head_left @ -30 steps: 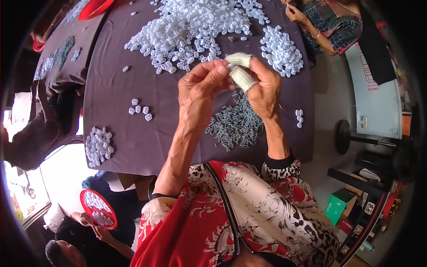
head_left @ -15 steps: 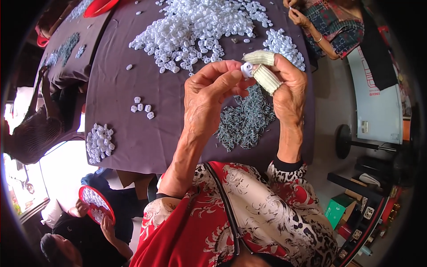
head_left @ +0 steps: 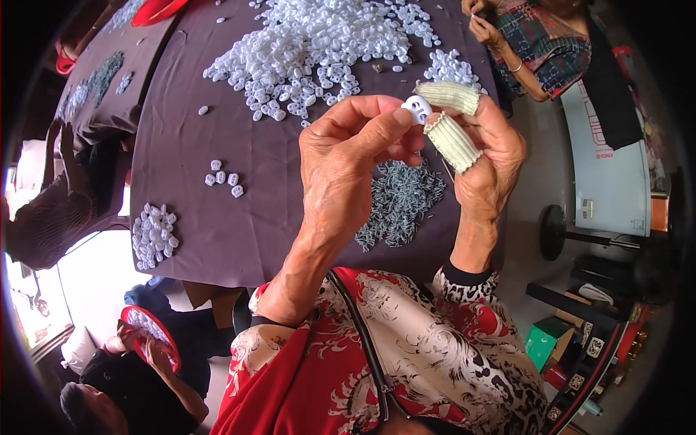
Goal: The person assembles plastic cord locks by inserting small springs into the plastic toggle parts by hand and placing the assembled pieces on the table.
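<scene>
A dark cloth-covered table [head_left: 181, 145] fills the upper middle, a white heap [head_left: 319, 51] at its twelve o'clock. The left hand [head_left: 333, 156] rises from seven o'clock, thumb and forefinger pinched on a white piece [head_left: 416, 109]; the right hand [head_left: 487, 163] comes from five, ribbed-sleeved thumb and forefinger spread, its grip I can't tell. The grey pile [head_left: 401, 206] lies at the piece's six, and the piece itself sits between both hands.
</scene>
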Demonstrator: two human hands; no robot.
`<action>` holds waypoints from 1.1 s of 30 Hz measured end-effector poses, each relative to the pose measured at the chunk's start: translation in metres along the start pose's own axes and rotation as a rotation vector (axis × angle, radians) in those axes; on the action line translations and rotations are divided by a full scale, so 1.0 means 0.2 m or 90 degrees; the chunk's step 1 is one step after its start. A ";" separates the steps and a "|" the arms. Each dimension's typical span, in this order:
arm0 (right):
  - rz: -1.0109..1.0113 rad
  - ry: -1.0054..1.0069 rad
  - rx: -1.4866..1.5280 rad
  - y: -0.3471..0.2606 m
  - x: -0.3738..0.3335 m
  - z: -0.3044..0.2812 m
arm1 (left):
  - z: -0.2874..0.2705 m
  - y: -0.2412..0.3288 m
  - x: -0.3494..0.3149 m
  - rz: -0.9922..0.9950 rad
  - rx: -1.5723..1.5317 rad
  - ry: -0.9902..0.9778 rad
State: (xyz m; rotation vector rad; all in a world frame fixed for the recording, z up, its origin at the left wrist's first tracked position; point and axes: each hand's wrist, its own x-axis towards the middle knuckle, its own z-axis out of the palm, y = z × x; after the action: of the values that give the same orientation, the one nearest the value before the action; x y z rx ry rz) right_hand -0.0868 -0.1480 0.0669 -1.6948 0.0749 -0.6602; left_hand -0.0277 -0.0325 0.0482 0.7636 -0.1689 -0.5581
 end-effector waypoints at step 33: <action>0.053 -0.060 0.006 0.03 0.06 0.04 | -0.04 0.00 0.02 0.062 0.099 0.036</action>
State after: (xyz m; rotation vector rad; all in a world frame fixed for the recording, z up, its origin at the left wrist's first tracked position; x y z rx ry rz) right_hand -0.0703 -0.1474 0.0650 -1.7014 0.0740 -0.5171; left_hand -0.0223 -0.0293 0.0423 0.9157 -0.1978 -0.4331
